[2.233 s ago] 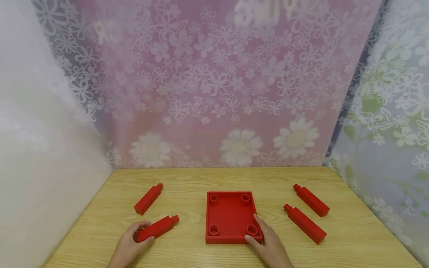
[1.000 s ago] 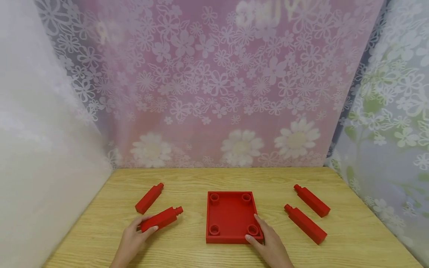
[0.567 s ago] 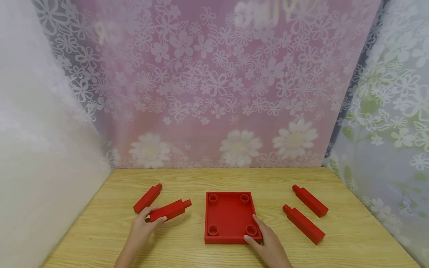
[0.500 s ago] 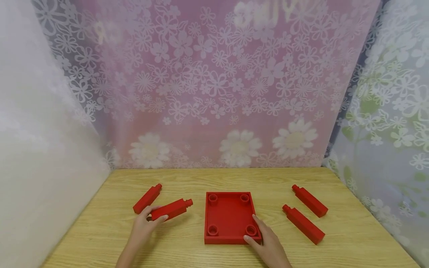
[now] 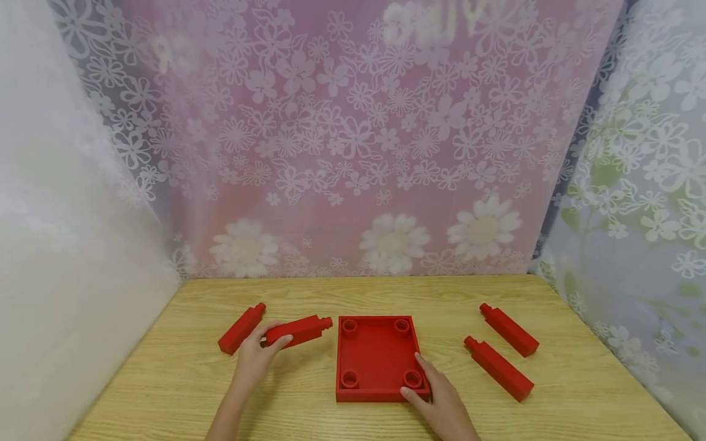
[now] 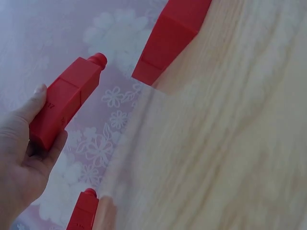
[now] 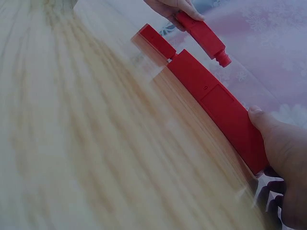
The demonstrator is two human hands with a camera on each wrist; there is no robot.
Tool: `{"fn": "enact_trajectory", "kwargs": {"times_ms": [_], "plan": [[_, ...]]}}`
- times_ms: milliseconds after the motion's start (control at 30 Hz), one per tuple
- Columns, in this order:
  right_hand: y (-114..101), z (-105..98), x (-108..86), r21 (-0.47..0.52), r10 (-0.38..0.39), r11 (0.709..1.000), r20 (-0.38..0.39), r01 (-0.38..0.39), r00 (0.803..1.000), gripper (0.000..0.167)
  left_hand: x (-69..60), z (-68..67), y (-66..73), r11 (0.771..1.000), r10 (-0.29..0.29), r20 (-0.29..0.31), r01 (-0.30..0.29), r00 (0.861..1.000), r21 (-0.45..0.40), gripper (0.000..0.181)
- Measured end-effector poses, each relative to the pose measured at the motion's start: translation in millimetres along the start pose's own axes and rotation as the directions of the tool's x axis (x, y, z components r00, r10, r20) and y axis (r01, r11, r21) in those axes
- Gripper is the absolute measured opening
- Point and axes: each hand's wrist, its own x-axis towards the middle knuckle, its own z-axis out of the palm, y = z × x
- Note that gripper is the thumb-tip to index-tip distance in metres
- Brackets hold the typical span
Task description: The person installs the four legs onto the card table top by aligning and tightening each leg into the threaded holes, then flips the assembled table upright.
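Observation:
My left hand grips a red square leg by its rear end, thumb on the near side. The leg is held above the table, its narrow round peg pointing right towards a red square tabletop piece and apart from it. This shallow piece lies with its raised rim up and a round socket in each corner. At its near right corner my right hand holds the rim, thumb on the front edge. In the left wrist view, the thumb and fingers clasp the leg from opposite sides.
Another red leg lies just behind my left hand. Two more lie at the right, a far leg and a near leg. A flowered curtain closes off the back of the wooden table.
My left hand has lifted the leg from the table and carried it right and away from me, towards the tabletop piece. The right hand has stayed at the corner.

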Motion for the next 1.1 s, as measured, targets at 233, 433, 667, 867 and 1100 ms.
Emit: {"fn": "enact_trajectory", "kwargs": {"times_ms": [233,433,667,867,1100], "plan": [[-2,-2,0.2,-0.003,-0.009,1.0,-0.002,0.009,1.0,0.085,9.1,7.0,7.9,0.999,0.01,-0.021,-0.011,1.0,-0.039,0.045],[-3,-3,0.4,-0.002,-0.008,1.0,-0.001,0.008,1.0,0.085,15.5,12.1,16.5,0.995,0.009,-0.025,-0.011,1.0,-0.099,0.047],[-3,-2,-0.2,-0.006,0.008,1.0,-0.002,-0.008,1.0,0.085,23.7,18.0,23.5,0.993,0.026,-0.024,-0.029,0.999,-0.114,0.045],[-2,-1,-0.2,-0.008,0.015,1.0,-0.001,-0.015,1.0,0.085,30.0,22.4,33.0,0.994,0.041,0.001,-0.04,0.999,-0.105,0.046],[0,1,0.6,-0.011,0.018,1.0,0.005,-0.018,1.0,0.085,40.1,29.6,40.3,0.994,0.102,0.004,-0.102,0.995,-0.037,0.046]]}}
